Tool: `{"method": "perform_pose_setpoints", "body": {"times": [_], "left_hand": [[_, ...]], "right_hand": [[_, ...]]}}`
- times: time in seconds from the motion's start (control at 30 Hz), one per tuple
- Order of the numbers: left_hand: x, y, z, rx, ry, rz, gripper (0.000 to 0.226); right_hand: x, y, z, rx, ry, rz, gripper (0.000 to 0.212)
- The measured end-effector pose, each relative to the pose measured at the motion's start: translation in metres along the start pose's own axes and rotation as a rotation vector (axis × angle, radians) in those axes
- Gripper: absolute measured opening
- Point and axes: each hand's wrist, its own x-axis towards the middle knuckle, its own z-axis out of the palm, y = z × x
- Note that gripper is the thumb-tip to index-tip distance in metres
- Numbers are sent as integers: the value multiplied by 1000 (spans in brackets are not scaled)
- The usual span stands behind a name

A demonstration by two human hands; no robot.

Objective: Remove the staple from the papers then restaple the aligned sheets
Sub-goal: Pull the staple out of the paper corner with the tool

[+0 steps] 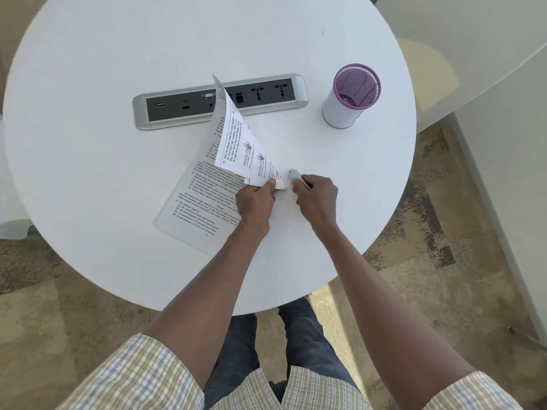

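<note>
A stack of printed white papers (195, 208) lies on the round white table (118, 69). Its upper sheets (233, 137) are folded up and stand tilted over the power strip. My left hand (256, 199) pinches these lifted sheets at their near right corner. Just right of that corner, my right hand (316, 196) is closed around a small grey stapler (296, 176), whose tip points toward the corner. The tool's tip and the paper corner are a short gap apart. I cannot make out the staple itself.
A grey power strip (220, 100) with sockets is set into the table's middle, behind the papers. A mesh pen holder (350, 94) with a purple rim stands at the right. The table's near edge is close to my legs; patterned carpet lies below.
</note>
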Motion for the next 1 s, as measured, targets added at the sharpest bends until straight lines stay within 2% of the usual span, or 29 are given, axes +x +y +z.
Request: {"method": "perform_pose_setpoints", "body": {"times": [0.13, 0.27, 0.5, 0.73, 0.8, 0.87, 1.0], "left_hand": [[1, 0, -1, 4, 12, -4, 15], [0, 0, -2, -34, 5, -10, 3], [1, 1, -4, -96, -27, -37, 7], [2, 0, -6, -147, -27, -59, 14], [2, -1, -6, -155, -27, -69, 24], [2, -1, -6, -168, -27, -76, 29], [1, -2, -7, -164, -30, -82, 21]], "right_hand": [[7, -1, -10, 281, -89, 186, 28], [11, -3, -18, 566, -160, 382, 12], [13, -1, -27, 590, -216, 449, 20], [9, 10, -34, 579, -275, 399, 15], [6, 12, -32, 537, -283, 379, 17], [4, 11, -31, 533, -293, 366, 25], [2, 6, -33, 452, -351, 360, 48]]}}
